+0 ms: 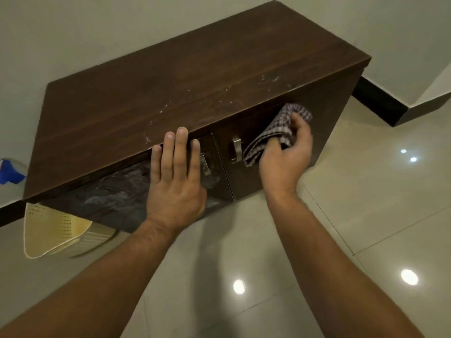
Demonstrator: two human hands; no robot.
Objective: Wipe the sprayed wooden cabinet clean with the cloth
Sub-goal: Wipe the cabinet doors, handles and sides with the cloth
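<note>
Pale wall point(97, 32) behind, right hand point(285, 154) grips cloth point(275, 132) against cabinet point(170, 89).

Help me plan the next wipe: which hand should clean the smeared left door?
Right. The right hand grips the cloth at the cabinet front, beside that left door; the left hand lies flat, bracing the top edge, holding nothing.
</note>
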